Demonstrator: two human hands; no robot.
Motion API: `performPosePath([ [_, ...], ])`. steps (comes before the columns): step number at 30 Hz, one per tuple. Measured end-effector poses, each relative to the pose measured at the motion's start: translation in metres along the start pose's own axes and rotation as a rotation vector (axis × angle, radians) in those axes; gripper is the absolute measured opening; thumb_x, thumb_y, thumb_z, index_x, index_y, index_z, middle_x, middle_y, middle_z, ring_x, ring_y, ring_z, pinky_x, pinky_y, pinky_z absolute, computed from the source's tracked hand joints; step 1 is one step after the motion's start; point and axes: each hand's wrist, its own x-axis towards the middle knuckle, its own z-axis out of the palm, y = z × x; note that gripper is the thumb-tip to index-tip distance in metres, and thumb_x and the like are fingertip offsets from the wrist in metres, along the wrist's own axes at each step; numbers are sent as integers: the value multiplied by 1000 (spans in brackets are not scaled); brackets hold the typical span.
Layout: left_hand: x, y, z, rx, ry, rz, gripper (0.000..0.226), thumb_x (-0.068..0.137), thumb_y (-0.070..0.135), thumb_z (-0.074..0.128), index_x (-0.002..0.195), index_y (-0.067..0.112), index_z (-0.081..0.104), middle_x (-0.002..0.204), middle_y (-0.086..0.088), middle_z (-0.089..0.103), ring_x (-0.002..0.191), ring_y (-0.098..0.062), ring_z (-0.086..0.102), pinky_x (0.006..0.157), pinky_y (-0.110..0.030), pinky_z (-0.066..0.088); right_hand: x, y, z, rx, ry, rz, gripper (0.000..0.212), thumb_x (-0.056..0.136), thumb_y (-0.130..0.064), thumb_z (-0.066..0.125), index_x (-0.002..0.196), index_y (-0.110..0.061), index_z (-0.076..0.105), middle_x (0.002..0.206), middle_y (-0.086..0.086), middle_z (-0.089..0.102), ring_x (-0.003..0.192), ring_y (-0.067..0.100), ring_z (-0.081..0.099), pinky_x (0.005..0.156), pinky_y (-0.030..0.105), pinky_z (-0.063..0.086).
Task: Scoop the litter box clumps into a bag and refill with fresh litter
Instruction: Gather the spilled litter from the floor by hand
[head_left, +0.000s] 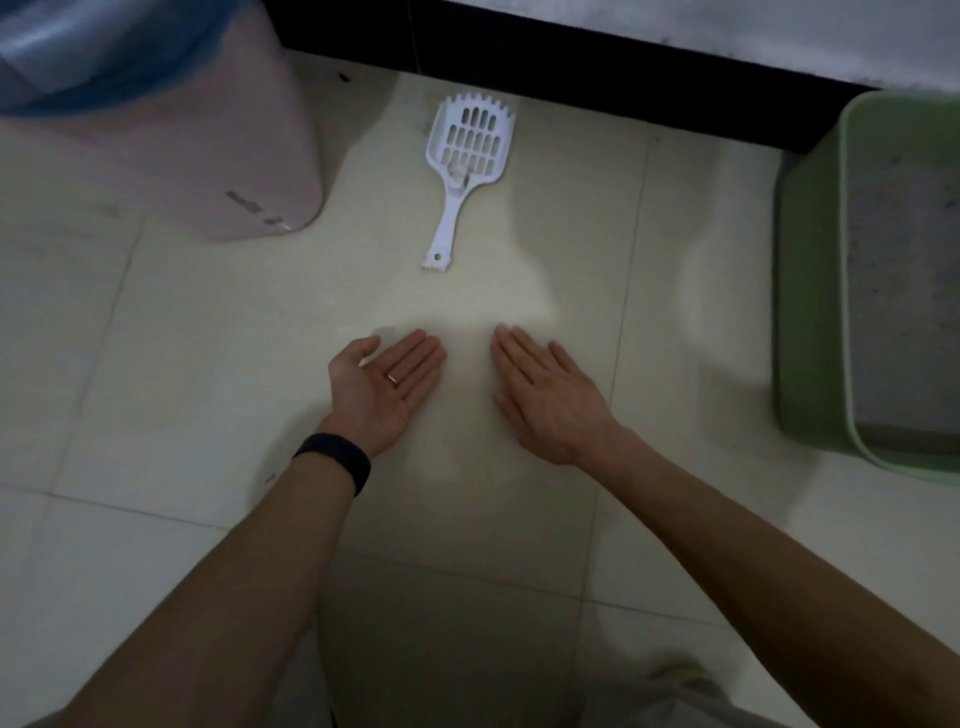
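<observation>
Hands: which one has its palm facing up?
The left hand, the one wearing a ring and a black wristband. The right hand shows its back, palm down.

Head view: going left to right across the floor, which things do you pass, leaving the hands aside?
pink bin → white slotted scoop → green litter box
</observation>
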Motion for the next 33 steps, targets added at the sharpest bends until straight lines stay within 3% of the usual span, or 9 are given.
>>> performPosePath([
  [8, -1, -3, 7, -5, -8, -11, 49, 95, 31, 40, 124, -1, 63, 121, -18, 69, 111, -29, 68, 91, -35, 57, -71, 1, 28, -14, -76, -68, 61, 105, -43, 17, 156, -10, 18, 164, 3, 12, 152, 19, 8, 122, 43, 16],
  [13, 2, -14, 11, 11, -32, -44, 50, 95, 31, 41, 125, -2, 62, 122, -18, 68, 111, -30, 68, 93, -37, 56, -124, 2, 37, 10, -96, -90, 60, 105, -42, 21, 155, -10, 22, 164, 3, 15, 152, 19, 10, 119, 43, 18],
  [19, 2, -16, 10, 19, -37, -38, 48, 95, 31, 40, 123, -2, 63, 122, -18, 69, 113, -30, 67, 100, -36, 51, -118, 8, 29, 120, 11, 181, 65, 103, -48, 20, 157, -11, 16, 164, 2, 9, 151, 16, 6, 122, 39, 14],
  [23, -1, -13, 9, 18, -42, -26, 49, 95, 31, 40, 124, -1, 63, 122, -18, 69, 114, -29, 67, 99, -35, 51, -116, -1, 40, 88, 3, 183, 64, 103, -47, 20, 156, -11, 19, 164, 2, 10, 152, 16, 4, 122, 42, 17],
  [33, -1, -22, 12, 41, -48, -50, 49, 95, 31, 42, 124, -1, 63, 121, -18, 69, 111, -29, 68, 100, -36, 51, -125, -32, 58, 96, 155, 141, 53, 103, -29, 40, 145, 3, 41, 154, 18, 36, 145, 29, 31, 115, 43, 34],
])
